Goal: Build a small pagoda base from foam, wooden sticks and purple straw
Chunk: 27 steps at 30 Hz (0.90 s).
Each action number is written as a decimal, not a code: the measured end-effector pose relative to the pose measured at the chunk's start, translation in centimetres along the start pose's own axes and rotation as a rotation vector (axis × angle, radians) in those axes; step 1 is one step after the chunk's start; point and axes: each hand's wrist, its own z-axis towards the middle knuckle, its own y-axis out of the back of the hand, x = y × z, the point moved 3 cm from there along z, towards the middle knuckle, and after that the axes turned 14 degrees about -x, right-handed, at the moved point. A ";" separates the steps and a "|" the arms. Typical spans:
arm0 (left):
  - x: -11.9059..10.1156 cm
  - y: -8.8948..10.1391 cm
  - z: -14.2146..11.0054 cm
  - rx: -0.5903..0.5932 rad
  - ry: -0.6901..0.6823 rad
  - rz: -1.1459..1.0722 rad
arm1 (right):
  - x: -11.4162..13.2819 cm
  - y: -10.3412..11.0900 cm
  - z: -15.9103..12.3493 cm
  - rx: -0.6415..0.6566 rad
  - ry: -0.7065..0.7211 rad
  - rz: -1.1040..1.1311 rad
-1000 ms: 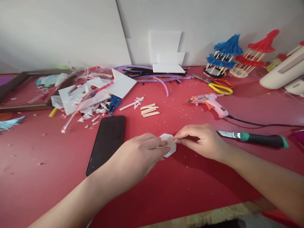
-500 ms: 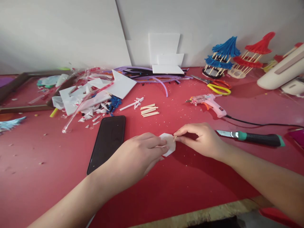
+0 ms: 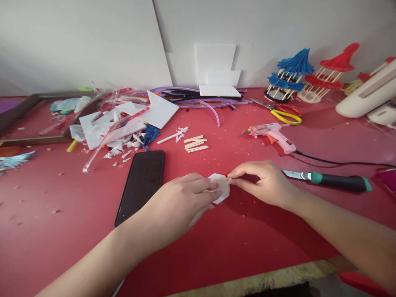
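Note:
My left hand (image 3: 188, 198) is closed on a small white many-sided foam board piece (image 3: 222, 188), its fingers lying over the left part. At the piece's right edge, my right hand (image 3: 262, 181) pinches a short wooden stick (image 3: 229, 180) between thumb and forefinger. One end of the stick meets the edge; whether it is stuck into the foam I cannot tell. Several cut wooden sticks (image 3: 196, 143) lie beyond my hands. A black phone (image 3: 140, 185) rests beside my left forearm.
A pink glue gun (image 3: 275, 134), a utility knife (image 3: 328, 180) and scissors (image 3: 286, 115) lie to the right. Blue (image 3: 289, 76) and red (image 3: 331, 74) stick models stand behind. White scraps (image 3: 123, 123) and a dark frame (image 3: 37, 142) are at left, purple pipe cleaners (image 3: 212, 112) at back.
The view has shifted very slightly. Both hands keep their holds on the foam piece and the stick, with almost no visible movement.

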 end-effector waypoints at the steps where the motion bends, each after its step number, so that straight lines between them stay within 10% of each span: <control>1: 0.0 0.0 0.0 -0.005 -0.002 -0.004 | 0.0 0.0 0.0 -0.001 0.022 -0.011; 27: 0.0 0.1 0.3 -0.020 -0.018 -0.031 | 1.0 -0.1 0.3 0.120 0.091 -0.040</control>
